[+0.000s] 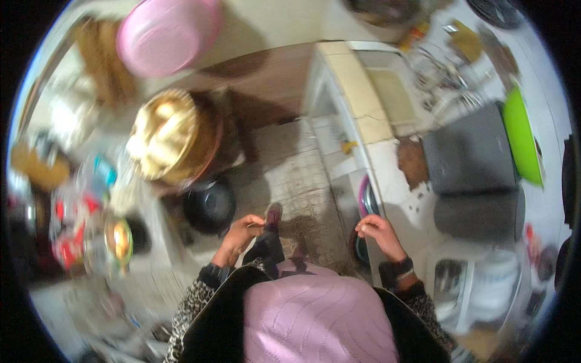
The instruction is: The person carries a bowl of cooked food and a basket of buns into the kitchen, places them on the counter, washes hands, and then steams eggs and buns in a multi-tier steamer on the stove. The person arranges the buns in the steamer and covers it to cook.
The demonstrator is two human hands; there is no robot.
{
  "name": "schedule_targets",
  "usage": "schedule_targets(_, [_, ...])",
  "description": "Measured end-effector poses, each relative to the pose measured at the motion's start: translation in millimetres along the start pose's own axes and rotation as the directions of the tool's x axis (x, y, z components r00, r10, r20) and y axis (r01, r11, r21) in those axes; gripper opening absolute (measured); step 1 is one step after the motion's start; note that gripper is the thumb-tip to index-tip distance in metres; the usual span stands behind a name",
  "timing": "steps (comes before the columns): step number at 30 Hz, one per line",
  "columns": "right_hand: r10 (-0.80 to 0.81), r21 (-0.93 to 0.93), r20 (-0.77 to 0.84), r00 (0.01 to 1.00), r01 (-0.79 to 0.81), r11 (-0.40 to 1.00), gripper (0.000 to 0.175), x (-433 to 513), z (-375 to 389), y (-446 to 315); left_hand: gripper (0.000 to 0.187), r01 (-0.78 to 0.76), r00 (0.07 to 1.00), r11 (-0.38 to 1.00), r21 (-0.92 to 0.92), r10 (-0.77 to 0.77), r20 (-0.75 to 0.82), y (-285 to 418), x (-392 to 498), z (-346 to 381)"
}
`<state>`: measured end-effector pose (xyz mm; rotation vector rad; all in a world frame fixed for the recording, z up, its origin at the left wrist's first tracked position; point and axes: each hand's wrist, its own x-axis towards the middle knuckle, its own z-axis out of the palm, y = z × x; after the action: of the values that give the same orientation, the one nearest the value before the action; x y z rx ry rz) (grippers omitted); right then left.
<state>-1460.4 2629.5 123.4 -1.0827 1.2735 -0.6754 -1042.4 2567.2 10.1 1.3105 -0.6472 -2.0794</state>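
Note:
My left hand (240, 237) hangs over the floor with its fingers curled loosely and nothing visible in them. Beyond it are a black round basin (210, 204) low down and a wicker basket (195, 159) heaped with pale, bread-like pieces (164, 131). My right hand (379, 232) is beside the edge of the white counter (399, 227), its fingers bent and holding nothing visible. Just beyond that hand, basins with pink and teal rims (363, 195) stand below the counter's edge. Both hands are well apart, one on each side of my body.
A sink (392, 95) and a rack of dishes (454, 100) lie at the upper right. A grey, flat-topped object (472, 149) and a green bowl (522, 136) stand on the right. A pink plastic basin (165, 36) is at the upper left; containers and bags crowd the left side.

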Motion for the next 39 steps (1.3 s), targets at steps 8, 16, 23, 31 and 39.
schedule_targets(8, [-0.042, 0.339, -0.496, 0.867, 0.238, 0.910, 0.021, 69.2, -14.1, -59.8, 0.013, -0.070, 0.896, 0.984, 0.161, -0.009, 0.443, 149.5, 136.5, 50.1])
schedule_targets(16, [-0.149, 0.429, -0.698, 0.700, 0.576, 0.696, 0.031, 162.4, -77.9, -112.1, 0.012, -0.264, 0.772, 0.905, 0.335, -0.009, 0.635, 296.7, 248.4, 244.8])
schedule_targets(23, [-0.101, 0.689, -0.672, 0.733, 0.669, 0.279, 0.052, 259.9, -141.9, -119.2, 0.028, -0.578, 0.614, 0.682, 0.448, 0.001, 0.790, 347.8, 305.2, 424.3])
schedule_targets(31, [-0.062, 0.753, -0.653, 0.754, 0.656, 0.046, 0.049, 331.6, -185.1, -99.0, 0.035, -0.978, 0.021, -0.178, 0.112, 0.446, 0.895, 334.7, 407.8, 587.2])
schedule_targets(39, [-0.171, 0.241, -0.879, 0.445, 0.724, 0.646, 0.050, 383.9, -179.0, -78.9, 0.022, -0.978, 0.066, -0.148, 0.148, 0.454, 0.888, 319.1, 422.5, 606.0])
